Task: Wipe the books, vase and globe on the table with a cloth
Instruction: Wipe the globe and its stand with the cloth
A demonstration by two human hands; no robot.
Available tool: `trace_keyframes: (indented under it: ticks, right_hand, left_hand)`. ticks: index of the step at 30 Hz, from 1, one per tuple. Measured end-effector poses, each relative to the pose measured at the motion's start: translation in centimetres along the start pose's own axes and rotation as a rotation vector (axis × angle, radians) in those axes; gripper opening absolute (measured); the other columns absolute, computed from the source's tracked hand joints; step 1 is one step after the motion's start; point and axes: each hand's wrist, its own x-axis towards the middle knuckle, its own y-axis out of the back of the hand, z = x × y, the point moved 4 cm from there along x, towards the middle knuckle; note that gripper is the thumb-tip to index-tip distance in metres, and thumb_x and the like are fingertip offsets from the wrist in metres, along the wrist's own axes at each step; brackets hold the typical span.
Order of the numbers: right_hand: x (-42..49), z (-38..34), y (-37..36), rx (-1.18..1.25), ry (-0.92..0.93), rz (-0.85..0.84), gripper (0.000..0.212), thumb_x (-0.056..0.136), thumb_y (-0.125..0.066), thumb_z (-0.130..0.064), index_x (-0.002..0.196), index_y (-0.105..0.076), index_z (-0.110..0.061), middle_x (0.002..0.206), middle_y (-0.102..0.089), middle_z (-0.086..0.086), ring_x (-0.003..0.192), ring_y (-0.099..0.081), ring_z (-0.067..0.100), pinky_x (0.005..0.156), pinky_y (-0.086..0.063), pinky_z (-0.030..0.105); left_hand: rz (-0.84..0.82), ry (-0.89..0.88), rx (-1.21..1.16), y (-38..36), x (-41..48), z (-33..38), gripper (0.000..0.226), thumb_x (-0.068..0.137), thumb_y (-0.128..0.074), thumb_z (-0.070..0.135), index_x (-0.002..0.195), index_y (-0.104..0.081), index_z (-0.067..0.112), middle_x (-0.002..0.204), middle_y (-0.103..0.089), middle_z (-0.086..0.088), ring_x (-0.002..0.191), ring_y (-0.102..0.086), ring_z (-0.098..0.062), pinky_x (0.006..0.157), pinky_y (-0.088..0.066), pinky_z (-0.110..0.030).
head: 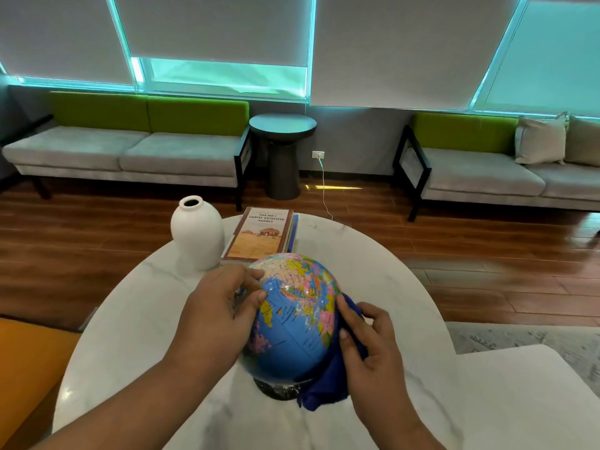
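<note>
Two hands flank the globe (292, 323): left hand (224, 303) grips it, right hand (370, 345) clutches cloth (328, 388).

Shows a bare left forearm (130, 401) running long across the lower left, uncovered right to the frame's bottom edge; a bare right forearm (399, 423) shorter, lower right of centre; left hand (220, 303) and right hand (370, 342) likewise bare; fingernails (343, 334) short, plain.
</note>
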Motion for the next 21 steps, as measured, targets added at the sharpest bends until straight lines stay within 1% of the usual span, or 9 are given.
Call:
trace_keyframes:
  ticks: [3, 5, 7, 9, 12, 15, 17, 19, 21]
  right_hand:
    - [0.5, -2.4, -0.2, -0.172, 0.148, -0.082, 0.063, 0.091, -0.058, -0.001, 0.12, -0.052, -0.058, 0.12, -0.032, -0.039, 0.117, -0.039, -0.012, 0.1, -0.032, 0.004]
    - [0.8, -3.7, -0.5, -0.242, 0.197, -0.181, 0.057, 0.094, -0.056, -0.007, 0.122, -0.047, -0.056, 0.122, -0.028, -0.04, 0.12, -0.035, -0.013, 0.099, -0.029, 0.001]
    - [1.0, -4.5, -0.8, -0.292, 0.201, -0.275, 0.051, 0.096, -0.054, -0.014, 0.127, -0.045, -0.054, 0.12, -0.026, -0.038, 0.12, -0.031, -0.014, 0.098, -0.026, -0.003]
    - [1.1, -4.7, -0.8, -0.296, 0.205, -0.266, 0.05, 0.095, -0.057, -0.016, 0.126, -0.047, -0.054, 0.12, -0.028, -0.038, 0.119, -0.032, -0.014, 0.098, -0.024, -0.003]
    - [1.1, -3.8, -0.1, -0.259, 0.234, -0.147, 0.05, 0.09, -0.064, -0.015, 0.118, -0.057, -0.056, 0.123, -0.035, -0.034, 0.116, -0.041, -0.01, 0.098, -0.03, 0.001]
    - [0.9, -3.3, 0.3, -0.249, 0.212, -0.069, 0.056, 0.087, -0.067, -0.011, 0.114, -0.056, -0.059, 0.119, -0.038, -0.037, 0.11, -0.045, -0.01, 0.093, -0.034, 0.001]
    - [0.8, -3.9, -0.2, -0.278, 0.204, -0.111, 0.053, 0.09, -0.064, -0.012, 0.117, -0.052, -0.056, 0.12, -0.032, -0.04, 0.112, -0.041, -0.012, 0.094, -0.03, -0.001]
    - [0.9, -4.7, -1.1, -0.346, 0.205, -0.213, 0.047, 0.094, -0.057, -0.019, 0.123, -0.047, -0.055, 0.12, -0.024, -0.045, 0.114, -0.035, -0.015, 0.094, -0.024, -0.006]
    - [1.2, -5.5, -1.7, -0.422, 0.222, -0.296, 0.043, 0.098, -0.051, -0.026, 0.131, -0.045, -0.053, 0.118, -0.019, -0.043, 0.115, -0.031, -0.013, 0.092, -0.017, -0.009]
  left_hand:
    - [0.011, -0.003, 0.008, 0.0, -0.1, 0.1, 0.018, 0.085, -0.069, 0.015, 0.078, -0.059, 0.029, 0.108, -0.062, 0.018, 0.097, -0.054, 0.0, 0.081, -0.055, -0.031]
    - [0.003, -0.003, 0.028, -0.1, -0.2, 0.3, 0.019, 0.085, -0.069, 0.016, 0.078, -0.058, 0.029, 0.109, -0.061, 0.016, 0.096, -0.054, -0.001, 0.081, -0.055, -0.029]
    - [-0.006, -0.024, 0.055, -0.1, -0.3, 0.4, 0.02, 0.085, -0.069, 0.017, 0.077, -0.056, 0.031, 0.107, -0.06, 0.017, 0.094, -0.053, 0.004, 0.08, -0.052, -0.023]
    - [-0.008, -0.022, 0.047, -0.1, -0.2, 0.4, 0.021, 0.085, -0.069, 0.017, 0.077, -0.056, 0.032, 0.107, -0.061, 0.017, 0.095, -0.054, 0.002, 0.079, -0.052, -0.022]
    - [-0.008, 0.005, 0.035, 0.0, -0.1, 0.2, 0.019, 0.085, -0.069, 0.018, 0.078, -0.057, 0.03, 0.108, -0.061, 0.016, 0.099, -0.055, -0.006, 0.082, -0.056, -0.033]
    - [-0.008, 0.009, 0.023, 0.0, -0.1, 0.2, 0.018, 0.085, -0.069, 0.018, 0.078, -0.057, 0.03, 0.106, -0.06, 0.019, 0.099, -0.055, -0.006, 0.081, -0.057, -0.033]
    - [-0.001, -0.008, 0.04, 0.0, -0.1, 0.3, 0.018, 0.085, -0.069, 0.019, 0.078, -0.057, 0.029, 0.104, -0.059, 0.02, 0.097, -0.054, -0.003, 0.081, -0.056, -0.032]
    - [0.001, -0.018, 0.061, 0.0, -0.1, 0.3, 0.018, 0.086, -0.068, 0.019, 0.078, -0.056, 0.03, 0.105, -0.06, 0.018, 0.095, -0.054, -0.001, 0.08, -0.056, -0.03]
    - [0.001, -0.022, 0.062, 0.0, -0.1, 0.3, 0.018, 0.086, -0.068, 0.02, 0.079, -0.056, 0.03, 0.104, -0.06, 0.018, 0.094, -0.054, 0.001, 0.079, -0.057, -0.029]
